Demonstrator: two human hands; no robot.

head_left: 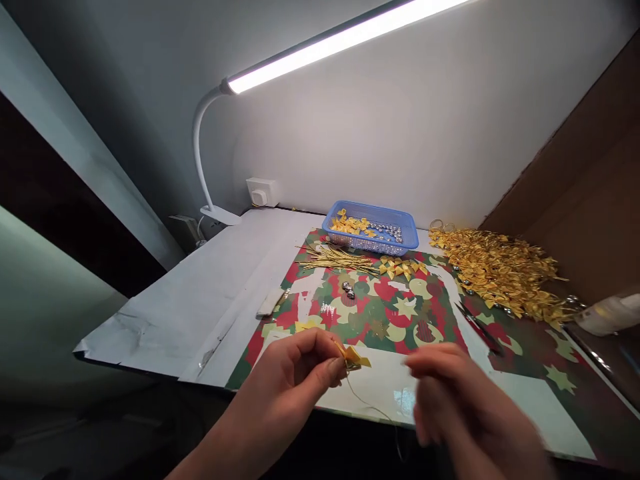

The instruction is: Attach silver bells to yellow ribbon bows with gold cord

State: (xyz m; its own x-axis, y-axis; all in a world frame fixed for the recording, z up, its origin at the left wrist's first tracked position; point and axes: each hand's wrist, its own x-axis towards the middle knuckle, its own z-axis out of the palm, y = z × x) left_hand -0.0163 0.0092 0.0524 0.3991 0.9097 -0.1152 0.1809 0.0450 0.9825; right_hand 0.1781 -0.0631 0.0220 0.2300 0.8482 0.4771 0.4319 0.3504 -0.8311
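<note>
My left hand [305, 377] pinches a small gold ribbon bow [356, 360] between thumb and forefinger above the front of the table. A thin thread [367, 403] trails from the bow down and to the right, past the table edge. To the right of it, my right hand [455, 393] is raised with its fingers curled in. That hand is blurred by motion, and whatever its fingers may hold does not show. Beyond the hands lie a few silver beads [349, 291], a bundle of gold stems [340, 259] and several loose gold bows [403, 267].
A blue basket [407, 245] of bows and silver beads stands at the back. A heap of gold bows [500, 270] lies at the right, with dark scissors [480, 327] and a white bottle [610, 315] nearby. A lamp [350, 43] hangs overhead; a white block [271, 303] lies left.
</note>
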